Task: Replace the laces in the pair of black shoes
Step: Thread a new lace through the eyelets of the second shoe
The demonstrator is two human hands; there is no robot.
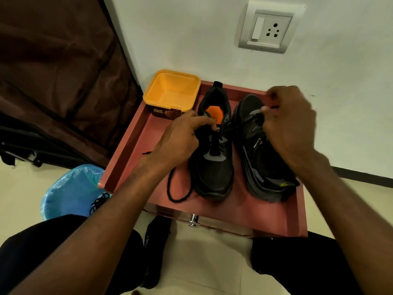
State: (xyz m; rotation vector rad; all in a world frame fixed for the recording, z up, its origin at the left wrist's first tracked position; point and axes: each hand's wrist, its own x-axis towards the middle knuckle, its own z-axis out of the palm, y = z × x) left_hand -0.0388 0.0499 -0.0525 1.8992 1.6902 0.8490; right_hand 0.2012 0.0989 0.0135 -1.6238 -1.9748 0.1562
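Observation:
Two black shoes stand side by side on a reddish-brown low table (136,141), toes toward me. The left shoe (214,167) shows an orange insole, and its black lace (178,192) loops loose over the table in front of it. My left hand (180,137) pinches this lace near the shoe's upper eyelets. The right shoe (257,154) leans slightly to the right. My right hand (291,126) pinches a lace end at the top of the right shoe and covers much of its tongue.
An empty yellow tub (172,90) sits at the table's back left corner. A blue-lined bin (70,190) with a tangle of black laces (98,202) on its rim stands on the floor to the left. A black sock (155,248) lies between my knees. A wall socket (268,28) is on the wall behind.

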